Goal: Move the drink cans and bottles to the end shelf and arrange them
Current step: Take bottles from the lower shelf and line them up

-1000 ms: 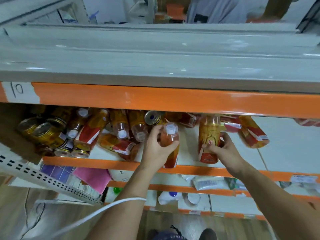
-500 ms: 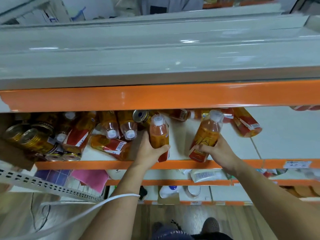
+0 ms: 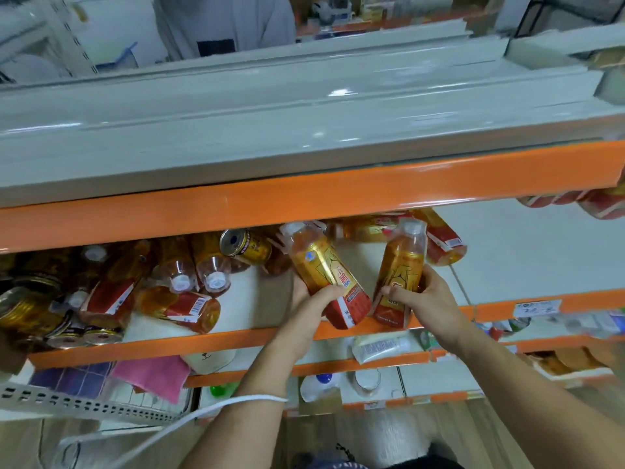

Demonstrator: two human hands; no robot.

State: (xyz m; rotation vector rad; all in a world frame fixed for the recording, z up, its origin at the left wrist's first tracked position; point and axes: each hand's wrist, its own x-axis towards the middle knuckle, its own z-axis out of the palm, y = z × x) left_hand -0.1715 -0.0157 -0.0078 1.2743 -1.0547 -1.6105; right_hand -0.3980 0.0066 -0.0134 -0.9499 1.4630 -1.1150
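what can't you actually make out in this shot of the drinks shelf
Head view, rear of the drinks shelf: hidden behind the orange shelf lip above.
Head view, gold cans far left: cut off by the frame edge.
Head view, price tag: blurred, unreadable.
Head view, fingers of the left hand: mostly behind its bottle.
Head view, goods far right: motion-blurred.

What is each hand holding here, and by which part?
Left hand grips one orange drink bottle around its lower body; right hand grips a second bottle around its lower body too.
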